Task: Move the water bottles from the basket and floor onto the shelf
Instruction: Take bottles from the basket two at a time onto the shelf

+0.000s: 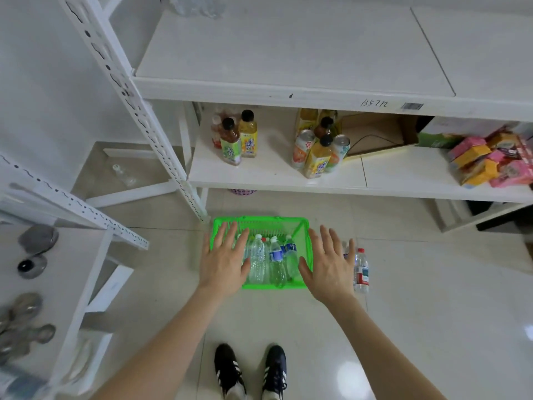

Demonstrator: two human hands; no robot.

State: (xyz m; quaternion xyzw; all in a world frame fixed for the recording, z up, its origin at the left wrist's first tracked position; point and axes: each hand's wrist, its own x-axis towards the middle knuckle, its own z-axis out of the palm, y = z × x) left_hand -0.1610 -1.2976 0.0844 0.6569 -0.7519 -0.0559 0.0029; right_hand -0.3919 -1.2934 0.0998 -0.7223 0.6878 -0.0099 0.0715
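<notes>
A green plastic basket [261,222] stands on the tiled floor in front of the white shelf [288,53]. Several clear water bottles [256,261] lie inside it, two with blue labels. One red-capped bottle [361,269] stands on the floor to the basket's right, and another is mostly hidden behind my right hand. My left hand [223,259] hovers over the basket's left side, fingers spread, holding nothing. My right hand [328,268] hovers over the basket's right edge, also spread and empty. A few clear bottles [199,7] stand at the back of the shelf's top board.
The lower shelf board holds juice bottles [236,138], cans and bottles [321,148], a cardboard box [377,134] and pink and yellow packs [490,161]. A white upright post [161,134] stands left of the basket. A second rack [43,284] with metal pieces is at left. My shoes [251,370] are below.
</notes>
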